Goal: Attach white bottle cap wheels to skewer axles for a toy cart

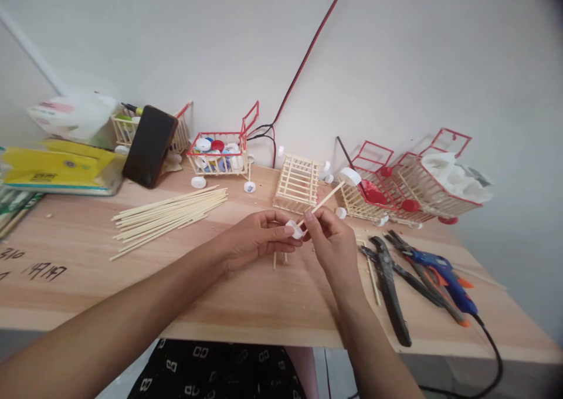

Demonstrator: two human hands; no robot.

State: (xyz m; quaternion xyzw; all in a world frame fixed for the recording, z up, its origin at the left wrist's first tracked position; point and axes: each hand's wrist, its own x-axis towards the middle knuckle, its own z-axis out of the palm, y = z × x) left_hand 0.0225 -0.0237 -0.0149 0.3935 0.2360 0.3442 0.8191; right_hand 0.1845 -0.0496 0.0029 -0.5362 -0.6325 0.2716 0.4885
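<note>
Between the fingers of my left hand (pixel 264 237) is a small white bottle cap (pixel 294 229). My right hand (pixel 328 234) pinches a thin wooden stick (pixel 328 196). One end of the stick meets the cap in my left hand, and a second white cap (pixel 350 176) sits on its upper right end. Short sticks (pixel 275 260) show just below my left fingers. Behind my hands, a small stick frame (pixel 297 179) with white cap wheels lies on the wooden table (pixel 220 305).
Loose sticks (pixel 169 217) lie on the left, near a black phone (pixel 149 146). A small cart (pixel 217 155) holds bottle caps. More carts (pixel 440 182) stand at the right, behind cutters (pixel 389 287), pliers (pixel 433 284) and a blue glue gun (pixel 446 273) with its cable.
</note>
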